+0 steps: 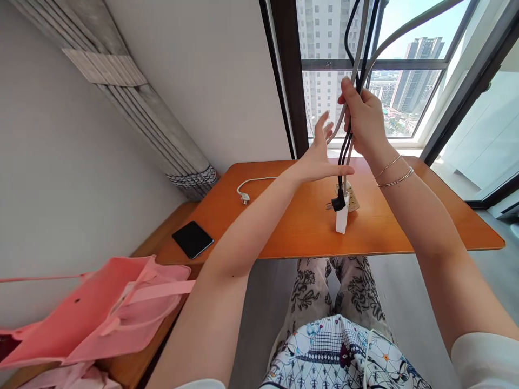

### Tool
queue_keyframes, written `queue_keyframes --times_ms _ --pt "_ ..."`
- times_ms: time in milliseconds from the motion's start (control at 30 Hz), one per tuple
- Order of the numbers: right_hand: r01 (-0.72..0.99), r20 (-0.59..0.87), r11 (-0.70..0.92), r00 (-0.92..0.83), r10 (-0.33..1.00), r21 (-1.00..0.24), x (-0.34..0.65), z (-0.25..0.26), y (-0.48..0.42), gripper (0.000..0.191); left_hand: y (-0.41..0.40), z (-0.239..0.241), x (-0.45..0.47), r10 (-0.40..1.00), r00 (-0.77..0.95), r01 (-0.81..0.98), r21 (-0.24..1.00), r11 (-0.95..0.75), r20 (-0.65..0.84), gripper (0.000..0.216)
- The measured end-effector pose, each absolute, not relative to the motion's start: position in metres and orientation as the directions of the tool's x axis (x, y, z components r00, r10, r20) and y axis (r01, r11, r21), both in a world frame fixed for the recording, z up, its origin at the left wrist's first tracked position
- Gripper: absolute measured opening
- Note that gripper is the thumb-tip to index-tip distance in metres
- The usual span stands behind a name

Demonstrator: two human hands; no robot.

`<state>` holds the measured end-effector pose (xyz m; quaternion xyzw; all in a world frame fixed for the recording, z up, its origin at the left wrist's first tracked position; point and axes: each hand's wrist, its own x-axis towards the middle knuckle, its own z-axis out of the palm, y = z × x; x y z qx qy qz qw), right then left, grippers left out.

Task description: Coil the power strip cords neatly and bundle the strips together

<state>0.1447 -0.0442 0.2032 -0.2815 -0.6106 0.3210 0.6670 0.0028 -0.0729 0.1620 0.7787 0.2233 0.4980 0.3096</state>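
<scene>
My right hand [365,119] is closed around a bundle of black and grey-white power cords [359,70], held up in front of the window. Below the fist the cords hang down, with a black plug [337,202] dangling beside a white plug or adapter block [341,219]. Just left of the hanging cords is my left hand [320,156], its fingers spread and thumb stretched out behind or against them; whether it touches them I cannot tell. A beige power strip [353,198] shows partly behind the white block.
The orange-brown wooden table [292,232] spans the front. A white cord with a plug [245,197] and a dark tablet or phone [192,239] lie on its left part. A pink bag [105,313] sits at lower left, below a grey curtain [150,113]. Behind stands the window [328,102].
</scene>
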Motion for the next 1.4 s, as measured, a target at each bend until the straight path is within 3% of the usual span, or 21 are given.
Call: queue_keyframes --times_ms 100,233,333,533,667,933,1200,1400 --pt "-0.155 0.587 0.590 0.067 0.807 -0.793 0.146 0.209 -0.052 0.051 -0.062 0.120 0.000 0.709 0.518 0.042 0.814 -0.579 0.478 0.106" --pt "-0.300 0.565 0.582 0.150 0.811 -0.756 0.141 0.217 -0.062 0.050 -0.064 0.097 0.008 0.785 0.539 -0.021 0.937 -0.349 0.305 0.063" --pt "-0.405 0.514 0.556 0.219 0.829 -0.725 0.143 0.217 -0.057 0.049 -0.073 0.090 0.014 0.801 0.538 -0.072 0.961 -0.266 0.262 0.040" --pt "-0.502 0.368 0.433 0.228 0.901 -0.749 0.167 0.190 -0.027 0.047 -0.088 0.089 0.008 0.789 0.582 -0.161 0.979 -0.128 0.198 0.040" --pt "-0.472 0.265 0.346 0.231 0.936 -0.811 0.180 0.166 -0.023 0.044 -0.103 0.092 0.001 0.801 0.592 -0.138 0.990 -0.009 0.089 0.040" --pt "-0.406 0.150 0.186 0.119 0.981 -0.895 0.192 0.145 -0.038 0.037 -0.120 0.090 -0.012 0.780 0.625 -0.057 0.998 0.026 0.015 0.051" --pt "-0.648 -0.062 -0.133 -0.132 0.989 -0.750 0.165 0.104 -0.050 0.028 -0.117 0.081 -0.044 0.793 0.606 -0.064 0.989 0.130 -0.065 0.051" --pt "-0.653 -0.096 -0.243 -0.254 0.963 -0.717 0.128 0.056 -0.051 0.025 -0.118 0.060 -0.077 0.866 0.482 -0.087 0.975 0.202 -0.137 0.049"
